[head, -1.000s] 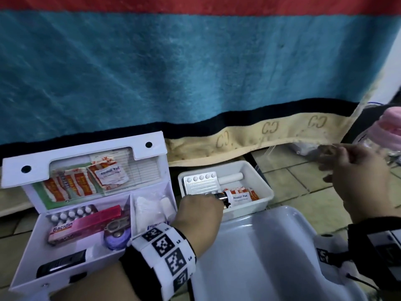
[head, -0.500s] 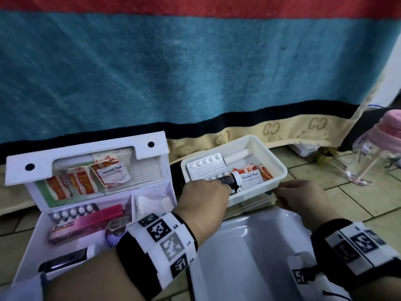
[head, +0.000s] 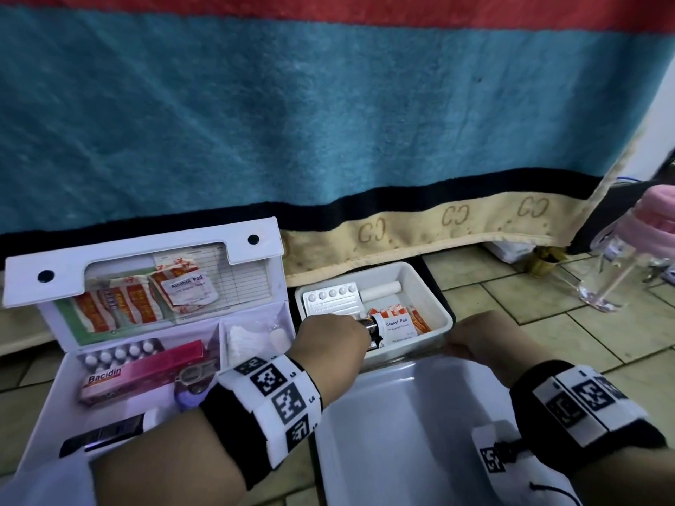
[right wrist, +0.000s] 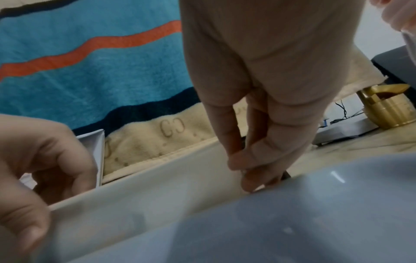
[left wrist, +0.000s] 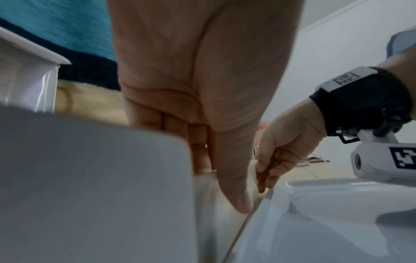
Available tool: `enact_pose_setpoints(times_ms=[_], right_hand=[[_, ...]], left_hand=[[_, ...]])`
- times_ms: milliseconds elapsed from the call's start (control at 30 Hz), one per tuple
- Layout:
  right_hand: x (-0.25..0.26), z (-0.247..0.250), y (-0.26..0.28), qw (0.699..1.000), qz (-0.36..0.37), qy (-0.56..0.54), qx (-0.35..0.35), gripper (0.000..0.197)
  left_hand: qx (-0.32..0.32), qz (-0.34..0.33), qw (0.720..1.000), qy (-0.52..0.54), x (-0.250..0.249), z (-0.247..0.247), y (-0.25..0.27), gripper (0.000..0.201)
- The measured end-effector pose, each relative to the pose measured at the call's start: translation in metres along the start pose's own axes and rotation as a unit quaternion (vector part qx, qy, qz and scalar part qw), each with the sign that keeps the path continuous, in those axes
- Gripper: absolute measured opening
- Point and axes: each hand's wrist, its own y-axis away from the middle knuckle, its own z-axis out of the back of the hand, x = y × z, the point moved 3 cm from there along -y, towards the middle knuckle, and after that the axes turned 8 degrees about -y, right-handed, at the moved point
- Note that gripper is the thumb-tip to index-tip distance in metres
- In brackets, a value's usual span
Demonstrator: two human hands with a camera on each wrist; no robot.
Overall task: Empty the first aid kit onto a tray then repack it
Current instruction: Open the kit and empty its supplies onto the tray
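Both hands on small white tray (head: 431,286), right of open first aid kit (head: 58,403): left hand (head: 330,339) pinches its near-left rim, right hand (head: 482,341) pinches near-right rim; tray's contents between the hands.

left wrist: black band (head: 233,425), white marker tiles (head: 281,399) | right wrist: black band (head: 584,429), white tagged camera mount (left wrist: 382,160)
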Motion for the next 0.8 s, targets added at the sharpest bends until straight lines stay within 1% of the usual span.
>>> enact_pose_setpoints(times_ms=[33, 67, 100, 133, 167, 200, 233, 267, 300, 333, 400, 433, 467, 500, 533, 600, 667, 700, 733, 800], right_hand=[[0.002, 0.004, 0.005, 0.999, 0.017, 0.024, -0.022, 0.011], [0.003, 0.009, 0.008, 0.995, 0.051, 0.076, -0.042, 0.016], [0.004, 0.011, 0.014, 0.994, 0.061, 0.078, -0.043, 0.015], [0.004, 0.012, 0.019, 0.989, 0.062, 0.115, -0.073, 0.013], [0.004, 0.014, 0.024, 0.977, 0.073, 0.173, -0.098, 0.013], [0.005, 0.016, 0.03, 0.956, 0.082, 0.248, -0.136, 0.015], [0.008, 0.015, 0.041, 0.931, 0.106, 0.311, -0.157, 0.016], [0.011, 0.01, 0.053, 0.918, 0.125, 0.344, -0.154, 0.016], [0.012, 0.004, 0.064, 0.913, 0.156, 0.351, -0.135, 0.017], [0.012, -0.005, 0.073, 0.913, 0.179, 0.355, -0.093, 0.02], [0.009, -0.026, 0.086, 0.906, 0.226, 0.355, 0.038, 0.03], [0.007, -0.038, 0.089, 0.892, 0.257, 0.358, 0.096, 0.034], [0.006, -0.049, 0.092, 0.872, 0.283, 0.371, 0.145, 0.038], [0.005, -0.059, 0.095, 0.852, 0.303, 0.382, 0.189, 0.042], [0.005, -0.067, 0.097, 0.84, 0.31, 0.391, 0.216, 0.046], [0.006, -0.078, 0.099, 0.827, 0.309, 0.406, 0.237, 0.055], [0.009, -0.085, 0.101, 0.815, 0.305, 0.43, 0.241, 0.06], [0.011, -0.086, 0.101, 0.812, 0.305, 0.435, 0.241, 0.061], [0.013, -0.087, 0.102, 0.812, 0.304, 0.437, 0.239, 0.061], [0.016, -0.088, 0.102, 0.817, 0.296, 0.433, 0.237, 0.062]], left_hand=[[0.01, 0.003, 1.0, 0.007, 0.001, 0.0, -0.001, 0.013], [0.015, 0.006, 1.0, 0.017, 0.002, 0.0, -0.001, 0.01], [0.016, 0.01, 0.999, 0.033, 0.004, -0.001, -0.001, 0.011], [0.008, 0.016, 0.998, 0.056, 0.006, -0.001, 0.0, 0.013], [-0.007, 0.025, 0.996, 0.087, 0.01, -0.001, 0.003, 0.015], [-0.029, 0.036, 0.991, 0.123, 0.016, 0.0, 0.008, 0.016], [-0.052, 0.048, 0.985, 0.16, 0.023, 0.001, 0.015, 0.016], [-0.073, 0.062, 0.976, 0.196, 0.031, 0.002, 0.025, 0.015], [-0.09, 0.077, 0.967, 0.227, 0.041, 0.003, 0.035, 0.014], [-0.105, 0.096, 0.957, 0.253, 0.052, 0.004, 0.046, 0.012], [-0.123, 0.138, 0.939, 0.291, 0.075, 0.003, 0.069, 0.007], [-0.126, 0.161, 0.931, 0.304, 0.087, 0.0, 0.08, 0.005], [-0.128, 0.183, 0.923, 0.313, 0.098, -0.004, 0.091, 0.004], [-0.13, 0.205, 0.917, 0.318, 0.109, -0.009, 0.101, 0.006], [-0.13, 0.224, 0.913, 0.314, 0.118, -0.015, 0.112, 0.008], [-0.099, 0.247, 0.92, 0.287, 0.131, -0.029, 0.132, 0.015], [-0.029, 0.248, 0.933, 0.258, 0.136, -0.047, 0.151, 0.023], [0.002, 0.246, 0.935, 0.256, 0.136, -0.055, 0.16, 0.025], [0.019, 0.245, 0.933, 0.261, 0.135, -0.061, 0.167, 0.024], [0.021, 0.256, 0.929, 0.268, 0.137, -0.072, 0.179, 0.021]])
